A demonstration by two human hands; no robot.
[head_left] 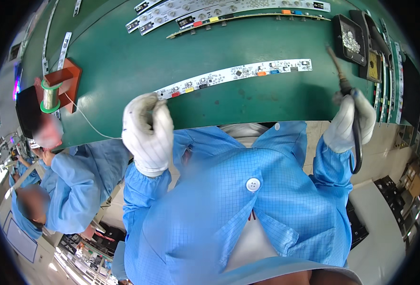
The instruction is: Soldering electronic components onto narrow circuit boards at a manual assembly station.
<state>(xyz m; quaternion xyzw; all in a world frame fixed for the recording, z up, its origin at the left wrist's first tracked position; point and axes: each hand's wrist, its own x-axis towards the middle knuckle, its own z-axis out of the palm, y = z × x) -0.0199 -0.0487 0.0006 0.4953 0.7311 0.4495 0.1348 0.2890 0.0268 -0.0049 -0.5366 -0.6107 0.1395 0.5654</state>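
Note:
A long white circuit board strip (231, 74) with red, yellow, orange and blue parts lies on the green mat, slightly tilted. My left hand (148, 133), in a white striped glove, is closed at the strip's left end. Thin solder wire (90, 124) runs from a spool (50, 97) to this hand; its tip is hidden by the fingers. My gloved right hand (350, 121) grips a soldering iron (344, 83). The iron points up and away, its tip to the right of the strip and apart from it, near a black tray.
Several more board strips (229, 12) lie at the far edge, others (390, 90) at the right. A black tray of small shiny pieces (350, 40) sits beside an iron stand with a yellow sponge (374, 66). A reddish-brown spool holder (72, 85) stands left, near a co-worker in blue (84, 183).

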